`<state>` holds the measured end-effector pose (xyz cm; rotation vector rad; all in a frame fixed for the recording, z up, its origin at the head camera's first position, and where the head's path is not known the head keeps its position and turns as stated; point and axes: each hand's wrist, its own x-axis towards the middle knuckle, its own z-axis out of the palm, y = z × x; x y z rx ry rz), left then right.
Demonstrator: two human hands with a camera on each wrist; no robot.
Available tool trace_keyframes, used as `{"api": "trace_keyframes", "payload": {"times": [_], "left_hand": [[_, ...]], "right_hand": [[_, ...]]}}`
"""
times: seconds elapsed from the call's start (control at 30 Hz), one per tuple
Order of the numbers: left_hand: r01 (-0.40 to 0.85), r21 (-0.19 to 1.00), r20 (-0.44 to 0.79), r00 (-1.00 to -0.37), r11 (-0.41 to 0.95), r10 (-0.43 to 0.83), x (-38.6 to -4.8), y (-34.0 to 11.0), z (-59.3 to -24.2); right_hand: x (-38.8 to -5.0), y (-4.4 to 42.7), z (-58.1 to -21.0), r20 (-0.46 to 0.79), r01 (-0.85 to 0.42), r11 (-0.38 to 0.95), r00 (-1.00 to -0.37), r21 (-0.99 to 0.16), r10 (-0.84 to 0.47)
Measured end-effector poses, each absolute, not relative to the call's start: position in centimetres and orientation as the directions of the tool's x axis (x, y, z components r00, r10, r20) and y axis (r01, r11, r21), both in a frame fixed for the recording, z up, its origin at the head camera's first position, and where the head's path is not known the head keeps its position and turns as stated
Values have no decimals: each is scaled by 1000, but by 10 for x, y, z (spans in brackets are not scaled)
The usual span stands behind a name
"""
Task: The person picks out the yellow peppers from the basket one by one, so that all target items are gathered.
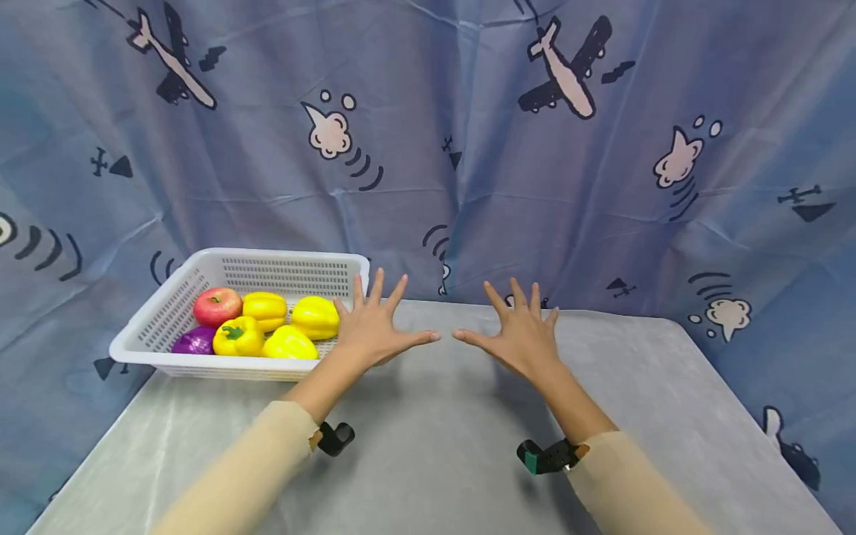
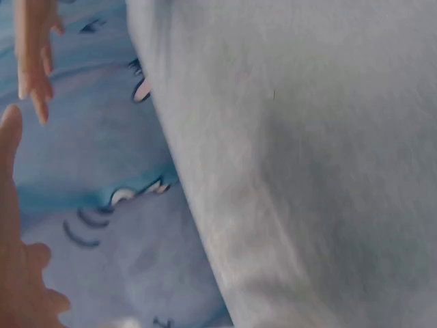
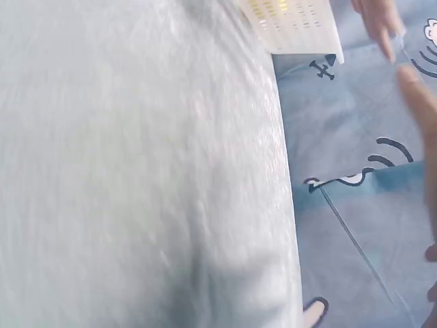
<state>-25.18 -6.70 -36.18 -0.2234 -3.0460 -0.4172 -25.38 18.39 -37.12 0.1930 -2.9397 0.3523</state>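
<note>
Above the table (image 1: 435, 446), left grip (image 1: 371, 331) and right grip (image 1: 527, 339) spread wide, empty, the former partly hiding a basket (image 1: 294, 276).

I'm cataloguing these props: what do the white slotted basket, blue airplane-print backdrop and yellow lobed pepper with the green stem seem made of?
White slotted basket: probably moulded plastic, satin finish; smooth rim, regular slots.
Blue airplane-print backdrop: likely thin fabric, soft sheen, judging by creases.
Yellow lobed pepper: glossy; real waxy skin or plastic, the shine fits both.
</note>
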Motion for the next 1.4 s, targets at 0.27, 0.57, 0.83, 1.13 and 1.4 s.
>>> {"api": "trace_keyframes", "payload": {"times": [0.27, 0.57, 0.83, 1.13, 1.4], "left_hand": [[185, 388, 197, -974, 903, 115, -236, -127, -356], [254, 469, 364, -928, 846, 77, -213, -199, -353], [191, 595, 415, -905, 781, -96, -194, -257, -355], [121, 600, 434, -880, 791, -195, -186, -298, -356], [66, 613, 422, -870, 787, -256, -186, -326, -362]], "right_hand": [[-253, 148, -377, 266, -182, 909, -960, -375, -82], [-253, 100, -379, 273, -224, 784, -959, -580, -72], [-249, 61, -375, 245, -235, 661, -966, -713, -79], [-238, 24, -365, 313, -313, 514, -945, -798, -90], [-234, -5, -389, 308, -326, 382, -945, -865, -109]]}}
